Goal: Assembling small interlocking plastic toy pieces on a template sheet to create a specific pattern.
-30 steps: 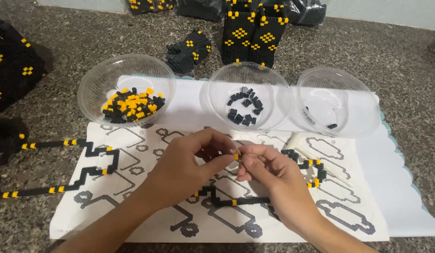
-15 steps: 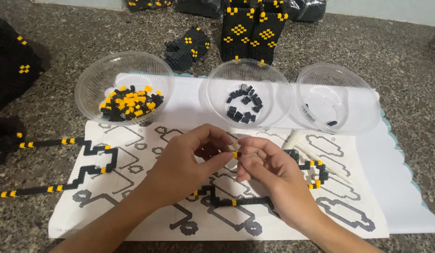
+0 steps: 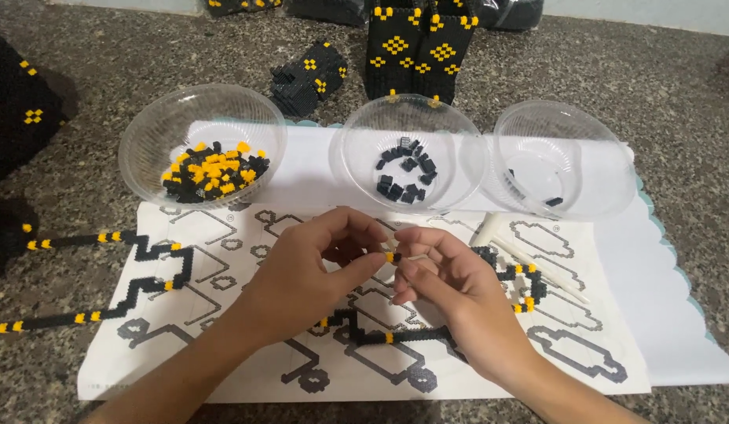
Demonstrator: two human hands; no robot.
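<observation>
Both hands meet mid-sheet, left hand and right hand fingertips pinched together on 1 yellow bead above the bead strip, mid-joining; pressing it home likely needs careful alignment

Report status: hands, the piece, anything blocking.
Left hand and right hand meet over the pattern sheet, fingers pinching one small yellow bead. Bead chain lies beneath on the sheet. Nothing in the way.

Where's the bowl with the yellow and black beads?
Head view, upper left: the bead bowl sits at the pattern sheet's top edge, left of the black-bead bowl.
</observation>
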